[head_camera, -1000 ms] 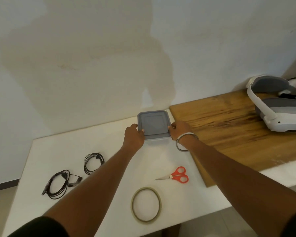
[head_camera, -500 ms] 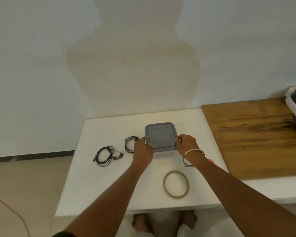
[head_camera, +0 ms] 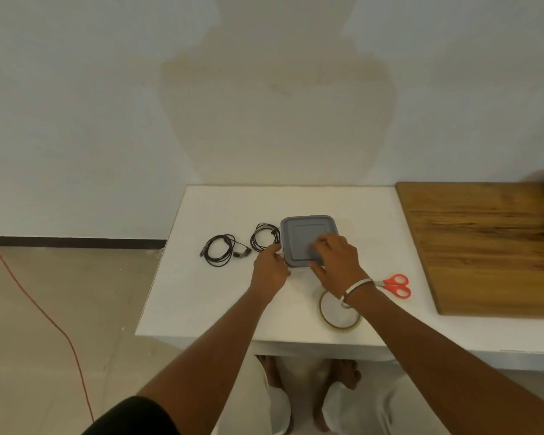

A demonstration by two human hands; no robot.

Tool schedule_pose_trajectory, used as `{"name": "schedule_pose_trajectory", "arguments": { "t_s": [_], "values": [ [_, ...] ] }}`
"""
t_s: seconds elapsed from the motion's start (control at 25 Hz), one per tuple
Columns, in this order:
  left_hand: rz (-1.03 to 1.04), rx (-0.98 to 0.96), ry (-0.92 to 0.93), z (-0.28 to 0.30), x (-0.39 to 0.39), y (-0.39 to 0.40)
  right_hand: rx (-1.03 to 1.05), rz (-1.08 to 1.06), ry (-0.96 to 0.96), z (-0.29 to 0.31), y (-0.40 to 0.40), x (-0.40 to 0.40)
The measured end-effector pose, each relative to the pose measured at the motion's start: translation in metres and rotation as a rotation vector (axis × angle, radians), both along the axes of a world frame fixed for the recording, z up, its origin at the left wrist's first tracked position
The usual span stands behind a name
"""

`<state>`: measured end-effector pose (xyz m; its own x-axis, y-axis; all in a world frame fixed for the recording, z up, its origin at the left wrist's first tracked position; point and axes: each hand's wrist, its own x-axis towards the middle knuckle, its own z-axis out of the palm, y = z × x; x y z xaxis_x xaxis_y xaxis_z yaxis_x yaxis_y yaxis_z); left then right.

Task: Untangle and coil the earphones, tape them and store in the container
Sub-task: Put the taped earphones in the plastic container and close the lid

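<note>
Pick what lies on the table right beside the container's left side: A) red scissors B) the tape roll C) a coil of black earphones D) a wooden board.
C: a coil of black earphones lies just left of the lidded container.

Black sleeve (head_camera: 132, 417), silver bangle (head_camera: 355, 288), perhaps pale trousers (head_camera: 355, 409)
</note>
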<state>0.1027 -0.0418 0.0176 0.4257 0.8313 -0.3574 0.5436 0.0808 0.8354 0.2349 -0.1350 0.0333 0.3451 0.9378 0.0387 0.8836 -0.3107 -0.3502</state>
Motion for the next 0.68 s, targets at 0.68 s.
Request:
{"name": "schedule_pose_trajectory", "arguments": {
  "t_s": [0.68],
  "values": [
    [0.162, -0.173, -0.117, -0.011, -0.007, 0.001, 0.164, 0.148, -0.16, -0.011, 0.013, -0.02]
  ]
}}
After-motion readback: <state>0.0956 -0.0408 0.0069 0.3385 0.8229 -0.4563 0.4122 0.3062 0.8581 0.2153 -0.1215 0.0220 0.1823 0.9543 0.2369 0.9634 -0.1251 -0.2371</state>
